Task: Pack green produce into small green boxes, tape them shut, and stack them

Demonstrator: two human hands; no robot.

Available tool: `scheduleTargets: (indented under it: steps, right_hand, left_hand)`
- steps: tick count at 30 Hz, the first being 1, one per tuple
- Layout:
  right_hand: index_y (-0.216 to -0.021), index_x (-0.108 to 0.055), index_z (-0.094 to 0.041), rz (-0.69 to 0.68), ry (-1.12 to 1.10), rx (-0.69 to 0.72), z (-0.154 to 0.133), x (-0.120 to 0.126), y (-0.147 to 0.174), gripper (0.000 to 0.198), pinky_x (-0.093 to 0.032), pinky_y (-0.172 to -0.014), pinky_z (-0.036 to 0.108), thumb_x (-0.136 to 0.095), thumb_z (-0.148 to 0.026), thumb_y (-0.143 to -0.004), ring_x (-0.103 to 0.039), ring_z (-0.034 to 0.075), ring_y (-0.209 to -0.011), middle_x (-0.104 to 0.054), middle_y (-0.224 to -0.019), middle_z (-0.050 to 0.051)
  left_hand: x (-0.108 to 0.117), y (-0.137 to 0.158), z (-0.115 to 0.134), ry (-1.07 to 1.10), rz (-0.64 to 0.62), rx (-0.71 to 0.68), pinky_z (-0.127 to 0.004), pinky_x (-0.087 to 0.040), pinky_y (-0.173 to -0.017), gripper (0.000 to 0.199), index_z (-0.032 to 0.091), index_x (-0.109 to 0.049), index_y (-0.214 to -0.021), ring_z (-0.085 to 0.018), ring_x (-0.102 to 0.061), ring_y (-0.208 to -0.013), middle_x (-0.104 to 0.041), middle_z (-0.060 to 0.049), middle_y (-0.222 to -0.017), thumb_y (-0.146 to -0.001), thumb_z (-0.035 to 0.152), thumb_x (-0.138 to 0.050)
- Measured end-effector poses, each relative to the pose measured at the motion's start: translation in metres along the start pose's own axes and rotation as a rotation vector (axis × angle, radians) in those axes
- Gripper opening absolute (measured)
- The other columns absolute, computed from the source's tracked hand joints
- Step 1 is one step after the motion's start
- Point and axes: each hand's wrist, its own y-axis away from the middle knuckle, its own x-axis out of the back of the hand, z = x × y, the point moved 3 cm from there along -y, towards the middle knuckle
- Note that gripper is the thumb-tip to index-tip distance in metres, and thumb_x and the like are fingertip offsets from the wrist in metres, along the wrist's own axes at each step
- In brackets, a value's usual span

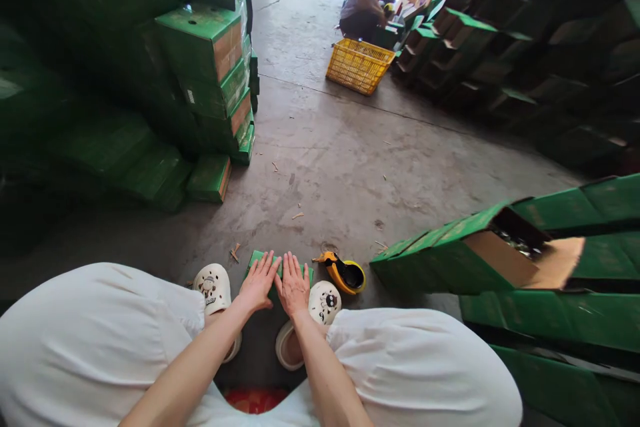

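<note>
Between my shoes, a green cardboard box sits low on the floor, mostly covered by my hands. My left hand lies flat on its left part with the fingers stretched out. Beside it, my right hand rests flat on the right part, fingers extended too. Neither hand grasps anything. Just right of the box lies a yellow and black tape dispenser, apart from my right hand.
Green boxes are stacked at left. More stand at right, one carton with its flap up. A yellow crate is ahead, near a crouching person. White clogs flank the hands. Scraps dot the concrete floor.
</note>
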Motion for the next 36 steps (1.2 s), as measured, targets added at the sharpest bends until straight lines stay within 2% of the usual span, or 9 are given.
scheduleTargets:
  steps: [4,8,13,15,20,23,26,30,36]
  right_hand:
    - [-0.167,-0.034,-0.011,-0.054,-0.012,0.021,0.002,0.008,0.009,0.072,-0.015,-0.133,0.049,-0.041,-0.051,-0.108,-0.025,0.026,-0.162,-0.031,-0.173,0.014]
    - [-0.171,-0.021,-0.013,-0.149,0.067,0.0,0.004,0.002,0.022,0.092,-0.011,-0.131,0.06,-0.057,-0.058,-0.099,-0.014,0.035,-0.165,-0.016,-0.177,0.016]
    - [-0.172,-0.007,-0.012,-0.23,0.165,-0.005,0.001,-0.012,0.03,0.136,-0.008,-0.129,0.064,-0.086,-0.062,-0.074,-0.003,0.04,-0.165,0.001,-0.177,0.019]
    - [-0.172,-0.006,-0.013,-0.233,0.192,-0.006,-0.002,-0.012,0.029,0.145,-0.006,-0.129,0.065,-0.093,-0.06,-0.066,-0.001,0.041,-0.165,0.003,-0.177,0.02]
    - [-0.173,-0.008,-0.016,-0.223,0.203,-0.029,-0.006,-0.003,0.022,0.121,-0.007,-0.129,0.066,-0.081,-0.054,-0.083,0.001,0.04,-0.165,0.003,-0.178,0.018]
    - [-0.173,-0.008,-0.015,-0.228,0.186,-0.026,-0.007,0.001,0.022,0.11,-0.009,-0.129,0.065,-0.072,-0.051,-0.09,-0.002,0.039,-0.165,0.002,-0.178,0.017]
    - [-0.173,-0.008,-0.015,-0.221,0.186,-0.024,-0.007,0.002,0.024,0.111,-0.008,-0.129,0.065,-0.072,-0.053,-0.09,-0.003,0.04,-0.165,0.001,-0.178,0.017]
    - [-0.173,-0.007,-0.015,-0.219,0.206,-0.034,-0.008,-0.001,0.025,0.122,-0.005,-0.128,0.067,-0.08,-0.054,-0.083,0.0,0.041,-0.165,0.002,-0.178,0.019]
    - [-0.173,-0.008,-0.016,-0.205,0.193,-0.02,-0.006,-0.007,0.021,0.105,-0.007,-0.129,0.066,-0.068,-0.045,-0.092,0.001,0.039,-0.165,0.001,-0.179,0.014]
  left_hand:
    - [-0.001,-0.003,-0.007,-0.019,0.063,0.005,-0.058,-0.015,-0.133,0.145,0.021,-0.009,-0.172,-0.039,-0.005,-0.165,-0.006,-0.021,-0.177,-0.056,0.03,-0.096]
    - [-0.002,-0.001,-0.003,-0.07,0.071,0.025,-0.055,-0.011,-0.134,0.14,0.017,-0.014,-0.172,-0.037,-0.005,-0.165,-0.005,-0.021,-0.177,-0.058,0.026,-0.094]
    - [-0.005,0.003,0.0,-0.136,0.086,0.026,-0.057,-0.007,-0.134,0.14,0.019,-0.01,-0.172,-0.037,0.0,-0.165,-0.003,-0.019,-0.178,-0.058,0.015,-0.09]
    - [-0.008,0.002,-0.001,-0.146,0.095,0.021,-0.058,-0.006,-0.134,0.141,0.019,-0.008,-0.172,-0.037,0.001,-0.165,-0.002,-0.018,-0.178,-0.057,0.013,-0.089]
    - [-0.012,-0.005,-0.004,-0.127,0.118,0.012,-0.06,-0.007,-0.133,0.123,0.021,-0.012,-0.172,-0.036,-0.002,-0.165,-0.008,-0.017,-0.178,-0.07,0.017,-0.08]
    - [-0.014,-0.007,-0.004,-0.136,0.096,0.012,-0.061,-0.006,-0.133,0.124,0.021,-0.015,-0.172,-0.038,-0.005,-0.165,-0.013,-0.019,-0.178,-0.067,0.017,-0.081]
    - [-0.015,-0.007,-0.004,-0.129,0.095,-0.001,-0.061,-0.004,-0.133,0.129,0.019,-0.016,-0.172,-0.04,-0.006,-0.165,-0.016,-0.022,-0.177,-0.063,0.017,-0.085]
    - [-0.014,-0.003,-0.006,-0.108,0.125,-0.025,-0.065,-0.006,-0.131,0.127,0.024,-0.012,-0.172,-0.04,-0.008,-0.165,-0.018,-0.021,-0.177,-0.067,0.024,-0.083]
    - [-0.007,-0.004,-0.002,-0.165,0.074,-0.01,-0.064,-0.004,-0.131,0.13,0.02,-0.015,-0.172,-0.042,-0.008,-0.165,-0.018,-0.022,-0.176,-0.065,0.026,-0.087]
